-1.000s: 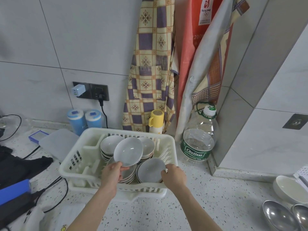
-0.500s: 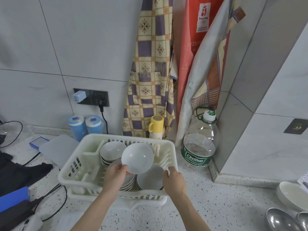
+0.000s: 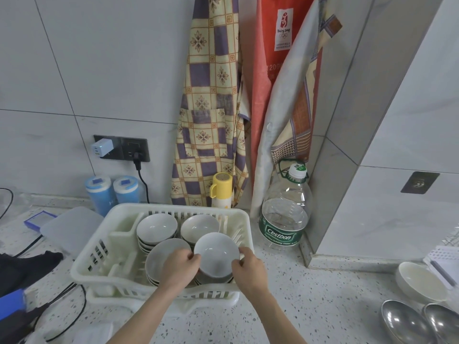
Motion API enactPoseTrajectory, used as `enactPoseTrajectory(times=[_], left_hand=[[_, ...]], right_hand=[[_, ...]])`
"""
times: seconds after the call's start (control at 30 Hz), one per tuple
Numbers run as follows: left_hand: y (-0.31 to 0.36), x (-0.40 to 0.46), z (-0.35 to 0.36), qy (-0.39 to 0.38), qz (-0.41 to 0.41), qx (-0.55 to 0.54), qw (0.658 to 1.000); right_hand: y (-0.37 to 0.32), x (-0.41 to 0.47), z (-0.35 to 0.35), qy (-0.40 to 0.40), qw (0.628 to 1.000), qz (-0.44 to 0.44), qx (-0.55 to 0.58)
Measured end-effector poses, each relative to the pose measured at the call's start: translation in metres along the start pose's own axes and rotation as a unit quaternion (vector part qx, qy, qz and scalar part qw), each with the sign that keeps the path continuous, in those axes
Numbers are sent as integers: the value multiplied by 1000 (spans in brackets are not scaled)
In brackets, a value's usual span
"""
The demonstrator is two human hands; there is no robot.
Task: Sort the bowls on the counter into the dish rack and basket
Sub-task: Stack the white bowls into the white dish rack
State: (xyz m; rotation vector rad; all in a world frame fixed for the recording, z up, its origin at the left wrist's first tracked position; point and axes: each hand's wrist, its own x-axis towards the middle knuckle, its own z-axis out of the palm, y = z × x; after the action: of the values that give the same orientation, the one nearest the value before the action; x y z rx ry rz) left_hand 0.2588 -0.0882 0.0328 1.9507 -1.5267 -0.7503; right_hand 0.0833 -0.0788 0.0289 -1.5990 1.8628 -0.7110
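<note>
Lower left of centre, the white dish rack on the speckled surface already holds four stacks of bowls. Just right of the front-left stack, the left hand and right hand each pinch the rim of one white bowl, tilted above the front-right stack. At lower right a white bowl and two metal bowls remain unsorted, so the job looks well advanced.
</note>
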Motion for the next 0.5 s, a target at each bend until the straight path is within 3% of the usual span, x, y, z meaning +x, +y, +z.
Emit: enactPoseTrajectory(times=[0.5], left_hand=[[-8,-1,5,29,40,101,994]], right_hand=[[0,2,1,-2,999,22,-28]])
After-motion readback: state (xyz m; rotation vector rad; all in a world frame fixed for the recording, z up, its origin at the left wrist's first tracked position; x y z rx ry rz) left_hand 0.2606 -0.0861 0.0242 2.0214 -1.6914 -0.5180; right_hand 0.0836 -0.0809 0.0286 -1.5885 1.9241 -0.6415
